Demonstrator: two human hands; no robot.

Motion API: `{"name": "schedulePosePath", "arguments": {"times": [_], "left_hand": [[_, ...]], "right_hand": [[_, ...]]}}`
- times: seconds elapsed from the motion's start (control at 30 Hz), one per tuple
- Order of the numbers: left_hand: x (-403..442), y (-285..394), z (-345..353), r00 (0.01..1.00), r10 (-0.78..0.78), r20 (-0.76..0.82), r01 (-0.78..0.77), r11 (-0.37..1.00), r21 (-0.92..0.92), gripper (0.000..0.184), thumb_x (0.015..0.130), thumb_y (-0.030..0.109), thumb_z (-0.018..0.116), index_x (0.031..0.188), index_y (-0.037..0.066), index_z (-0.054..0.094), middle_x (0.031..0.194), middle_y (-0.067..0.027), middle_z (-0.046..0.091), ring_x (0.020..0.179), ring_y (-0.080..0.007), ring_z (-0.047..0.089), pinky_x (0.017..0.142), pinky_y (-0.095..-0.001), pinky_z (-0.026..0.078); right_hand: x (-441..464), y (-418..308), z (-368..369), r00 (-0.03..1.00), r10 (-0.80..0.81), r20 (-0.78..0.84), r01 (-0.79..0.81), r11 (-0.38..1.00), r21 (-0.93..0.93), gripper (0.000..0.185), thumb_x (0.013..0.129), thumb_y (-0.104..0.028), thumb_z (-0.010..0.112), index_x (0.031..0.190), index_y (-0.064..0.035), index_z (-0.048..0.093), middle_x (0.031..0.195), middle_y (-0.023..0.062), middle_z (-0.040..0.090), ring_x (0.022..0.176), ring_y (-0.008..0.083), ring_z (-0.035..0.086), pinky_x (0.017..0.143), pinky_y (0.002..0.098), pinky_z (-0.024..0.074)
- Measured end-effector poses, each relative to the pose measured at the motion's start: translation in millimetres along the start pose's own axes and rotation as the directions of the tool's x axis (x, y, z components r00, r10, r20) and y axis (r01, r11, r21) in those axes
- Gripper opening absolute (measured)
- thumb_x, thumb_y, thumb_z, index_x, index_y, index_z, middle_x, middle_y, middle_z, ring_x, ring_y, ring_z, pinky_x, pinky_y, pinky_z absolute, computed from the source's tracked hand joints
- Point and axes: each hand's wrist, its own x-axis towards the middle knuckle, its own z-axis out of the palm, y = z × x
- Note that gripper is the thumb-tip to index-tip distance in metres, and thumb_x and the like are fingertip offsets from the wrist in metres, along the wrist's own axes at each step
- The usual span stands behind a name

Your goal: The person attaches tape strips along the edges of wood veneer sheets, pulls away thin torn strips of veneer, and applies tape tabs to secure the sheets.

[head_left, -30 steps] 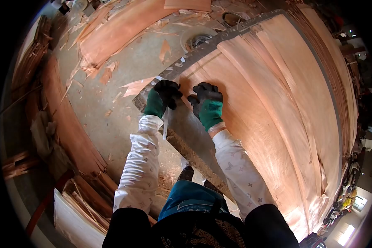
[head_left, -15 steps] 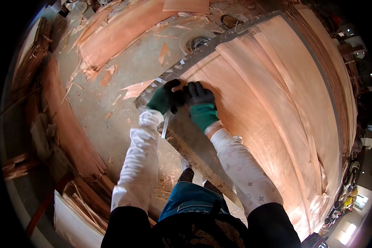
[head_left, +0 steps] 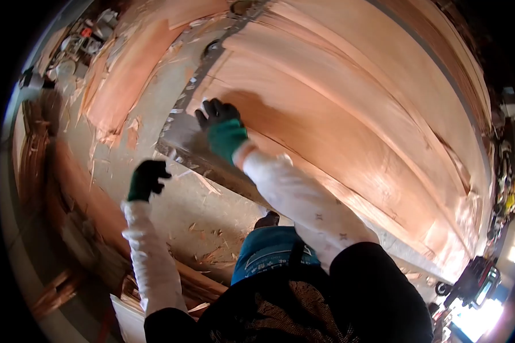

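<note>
My left hand (head_left: 147,180), in a green and black work glove, is off the table over the floor, with thumb and fingers apart and nothing visible in it. A thin pale strip (head_left: 181,173) shows just beyond its fingers; no contact is visible. My right hand (head_left: 222,127), gloved alike, is over the near left corner of the worktable (head_left: 180,134), its fingers spread at the end of a wood veneer sheet (head_left: 303,137). I cannot tell whether it presses on the sheet. Overlapping veneer sheets cover the tabletop, with a raised fold (head_left: 257,48) along one.
Veneer sheets (head_left: 129,80) and scraps lie on the floor beyond the table's left edge. More veneer (head_left: 86,188) is at the left, and stacked sheets (head_left: 463,57) line the far right side. A dark machine with a screen (head_left: 478,283) stands at lower right.
My hands have parted: the left has moved left, off the table edge, and its fingers have opened away from the pale strip. My right hand's fingers have spread. The view has shifted.
</note>
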Motion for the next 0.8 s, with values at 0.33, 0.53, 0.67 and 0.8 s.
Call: {"name": "schedulePosePath", "arguments": {"times": [0.33, 0.53, 0.67, 0.8], "left_hand": [[-100, 0, 161, 0.969, -0.055, 0.241, 0.123, 0.954, -0.274, 0.025, 0.094, 0.024, 0.058, 0.113, 0.007, 0.061, 0.084, -0.0101, 0.069, 0.052, -0.0111, 0.055, 0.04, -0.0207, 0.037], [-57, 54, 239, 0.947, 0.208, 0.245, -0.081, 0.892, -0.445, 0.024, 0.093, 0.017, 0.059, 0.115, 0.008, 0.063, 0.085, -0.0103, 0.069, 0.053, -0.0118, 0.057, 0.042, -0.0233, 0.042], [-15, 49, 271, 0.959, 0.136, 0.248, -0.055, 0.949, -0.309, 0.03, 0.092, 0.016, 0.059, 0.121, 0.011, 0.062, 0.081, -0.0086, 0.069, 0.051, -0.0131, 0.055, 0.042, -0.0257, 0.042], [-16, 50, 273, 0.954, 0.141, 0.263, -0.072, 0.964, -0.256, 0.037, 0.093, 0.018, 0.057, 0.13, 0.015, 0.057, 0.076, -0.008, 0.067, 0.047, -0.0126, 0.051, 0.041, -0.026, 0.041]], "right_hand": [[-191, 76, -71, 0.814, 0.561, 0.149, -0.58, 0.796, 0.173, 0.033, 0.068, -0.015, 0.074, 0.101, -0.0138, 0.069, 0.107, 0.0065, 0.062, 0.096, 0.0299, 0.058, 0.078, 0.0395, 0.0504], [-198, 92, -46, 0.813, 0.565, 0.136, -0.582, 0.788, 0.201, 0.025, 0.068, -0.01, 0.071, 0.092, -0.015, 0.07, 0.098, 0.0055, 0.063, 0.087, 0.0299, 0.059, 0.073, 0.0404, 0.0504], [-195, 92, -55, 0.81, 0.57, 0.139, -0.586, 0.78, 0.218, 0.025, 0.067, -0.009, 0.07, 0.091, -0.0149, 0.071, 0.098, 0.0052, 0.064, 0.089, 0.0294, 0.059, 0.072, 0.0404, 0.0504], [-190, 90, -59, 0.873, 0.485, 0.055, -0.488, 0.864, 0.124, 0.025, 0.072, -0.013, 0.065, 0.097, -0.0128, 0.069, 0.104, 0.0058, 0.063, 0.095, 0.0283, 0.059, 0.07, 0.0412, 0.0506]]}}
